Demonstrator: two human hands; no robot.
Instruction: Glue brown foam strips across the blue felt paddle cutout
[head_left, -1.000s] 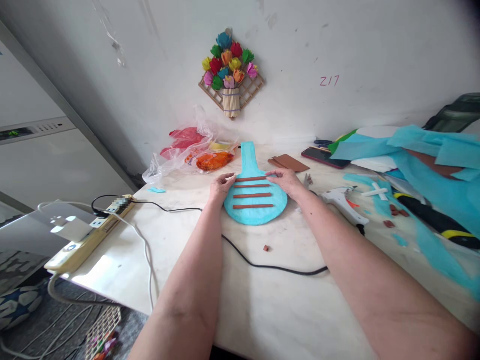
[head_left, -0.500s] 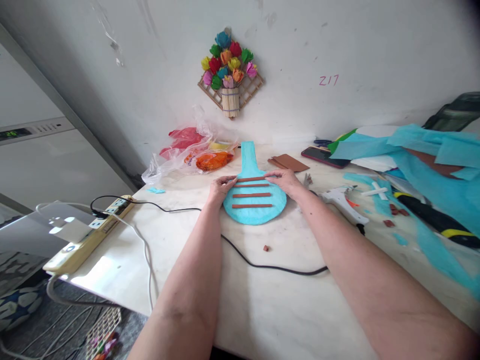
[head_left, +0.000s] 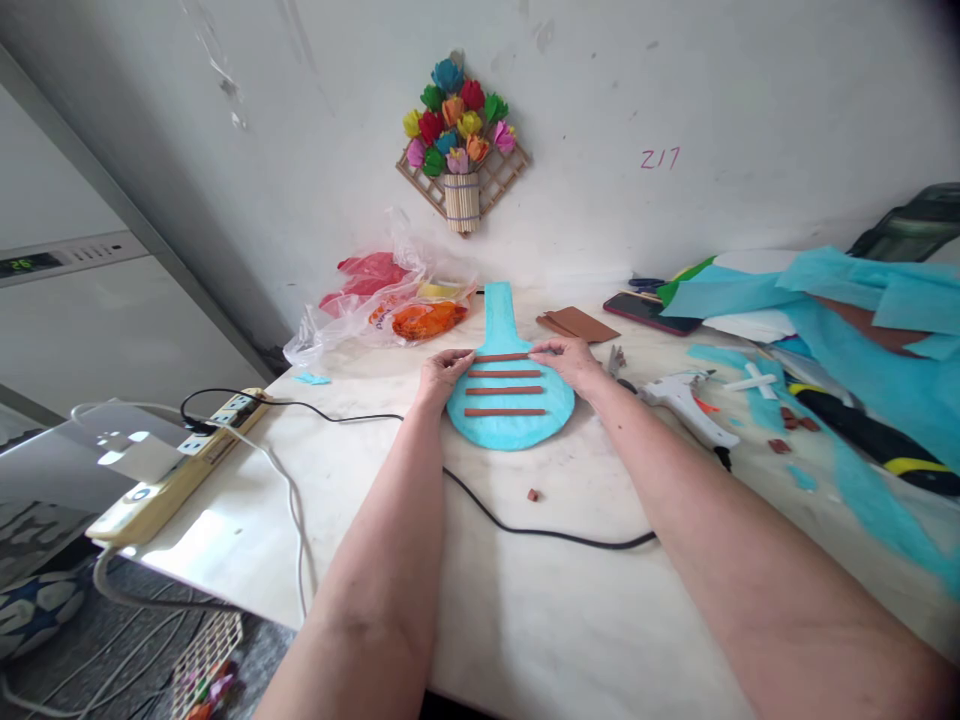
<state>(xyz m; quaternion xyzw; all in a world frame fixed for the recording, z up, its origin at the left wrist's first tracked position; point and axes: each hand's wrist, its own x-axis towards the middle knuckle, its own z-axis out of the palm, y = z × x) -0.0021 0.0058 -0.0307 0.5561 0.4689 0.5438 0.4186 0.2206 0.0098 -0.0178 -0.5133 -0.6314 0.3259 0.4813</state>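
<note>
Blue paddle cutout between left hand and right hand, fingers unclenched, fingertips on top brown strip

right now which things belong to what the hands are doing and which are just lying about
In hand: left hand, right hand, top brown strip, three other strips, blue paddle shape.
Lying about, untouched: glue gun, phone, plastic bag, power strip, brown sheets, blue paper.
</note>
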